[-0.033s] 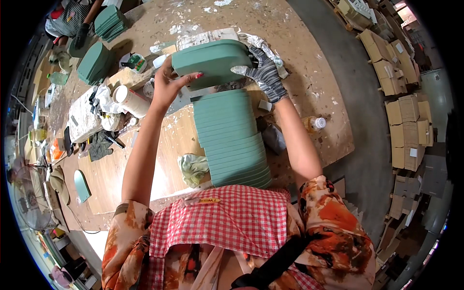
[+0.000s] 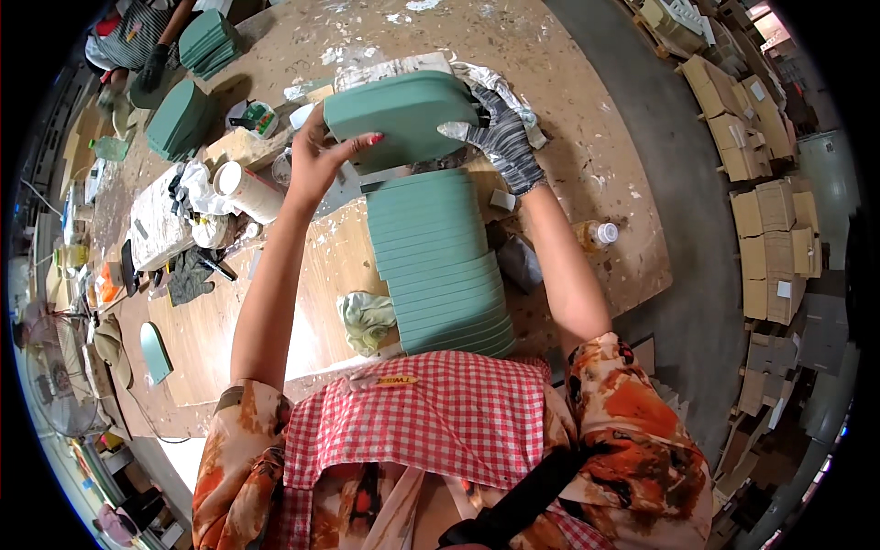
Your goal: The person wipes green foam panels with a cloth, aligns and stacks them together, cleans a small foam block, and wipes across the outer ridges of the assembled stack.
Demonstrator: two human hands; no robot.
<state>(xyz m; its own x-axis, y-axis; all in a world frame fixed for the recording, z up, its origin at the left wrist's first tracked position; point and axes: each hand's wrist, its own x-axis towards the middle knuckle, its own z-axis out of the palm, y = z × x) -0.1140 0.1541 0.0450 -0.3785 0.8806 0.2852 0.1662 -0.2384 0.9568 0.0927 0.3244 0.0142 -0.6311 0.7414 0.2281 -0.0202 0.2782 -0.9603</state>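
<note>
I hold a green arch-shaped panel (image 2: 399, 115) flat above the wooden workbench (image 2: 302, 275). My bare left hand (image 2: 321, 165) grips its near left edge, fingers curled over the top. Wearing a grey striped glove, my right hand (image 2: 500, 137) holds the panel's right edge. Below the panel, a long stack of matching green panels (image 2: 440, 266) lies fanned out toward my chest. A crumpled pale green rag (image 2: 367, 321) sits just left of that stack.
A white cup (image 2: 246, 191), rags and small tools clutter the bench at left. More green panel stacks (image 2: 183, 119) lie far left, where another person's gloved hand (image 2: 151, 66) works. A plastic bottle (image 2: 596, 236) lies at right. Cardboard boxes (image 2: 770, 238) line the floor on the right.
The panel and both hands are in nearly the same place; my left fingers have shifted slightly along the panel's near edge.
</note>
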